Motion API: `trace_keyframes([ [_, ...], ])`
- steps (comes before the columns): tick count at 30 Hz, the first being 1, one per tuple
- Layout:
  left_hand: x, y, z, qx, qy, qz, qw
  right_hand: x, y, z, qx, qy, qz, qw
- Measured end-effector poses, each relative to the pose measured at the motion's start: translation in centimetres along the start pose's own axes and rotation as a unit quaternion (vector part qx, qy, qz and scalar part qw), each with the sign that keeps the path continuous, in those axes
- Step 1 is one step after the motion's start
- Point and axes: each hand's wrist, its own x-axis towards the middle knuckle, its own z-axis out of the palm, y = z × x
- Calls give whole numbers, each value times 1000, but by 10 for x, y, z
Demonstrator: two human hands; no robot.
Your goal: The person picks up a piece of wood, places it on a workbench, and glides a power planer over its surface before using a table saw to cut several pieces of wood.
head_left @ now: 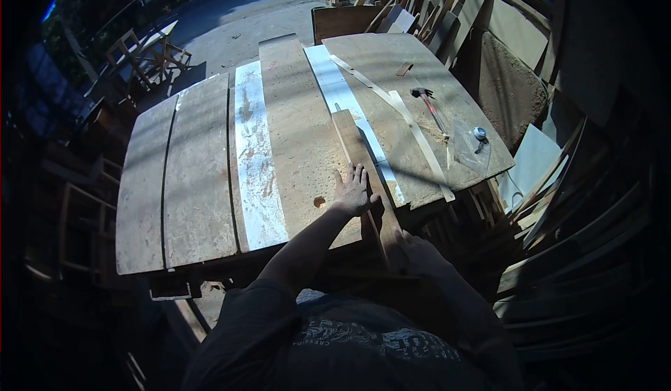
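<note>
A long wooden board [359, 148] lies on the worktable [300, 111], its near end at the table's front edge by my body. My left hand [353, 191] rests on the board's left side with the fingers spread. Lower down, my right hand [419, 255] is at the board's near end, in shadow; its fingers are mostly hidden. Just beyond the board's far end, a small metal piece [338, 107] sticks up from the tabletop. Sawdust is scattered left of the board, and a round hole [319, 201] shows near my left hand.
On the table's right part lie a hammer [429, 104], a jointed pale strip [419, 136], a small brown block [405, 69] and a round blue-and-white object [479, 133]. Boards [559, 202] are stacked at the right. A wooden frame [143, 59] stands at the back left.
</note>
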Motion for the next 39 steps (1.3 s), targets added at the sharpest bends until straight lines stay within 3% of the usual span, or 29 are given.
trace_keyframes([
  [10,0,-2,3,10,0,-1,1000,9,-4,-11,26,-30,2,999],
  [39,18,-17,-6,8,6,0,1000,36,11,-12,38,6,-25,999],
])
